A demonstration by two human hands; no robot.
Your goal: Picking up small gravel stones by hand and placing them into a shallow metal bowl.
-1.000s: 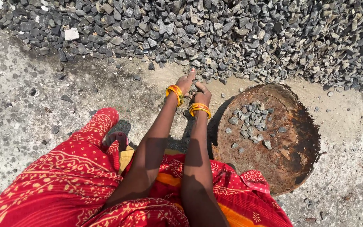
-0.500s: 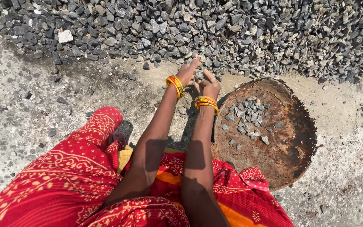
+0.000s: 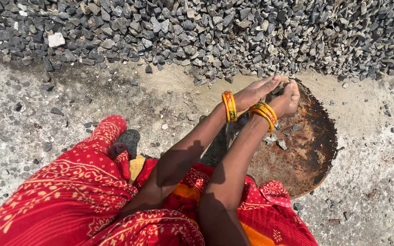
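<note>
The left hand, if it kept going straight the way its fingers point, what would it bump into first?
Probably the gravel pile. The left hand points up and right, and the pile's edge stones lie just past its fingertips.

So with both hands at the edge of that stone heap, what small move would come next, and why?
Probably drawing both hands, left and right, back toward the rusty pan: they are cupped at the foot of the gravel pile, and the pan holds only a few stones.
</note>
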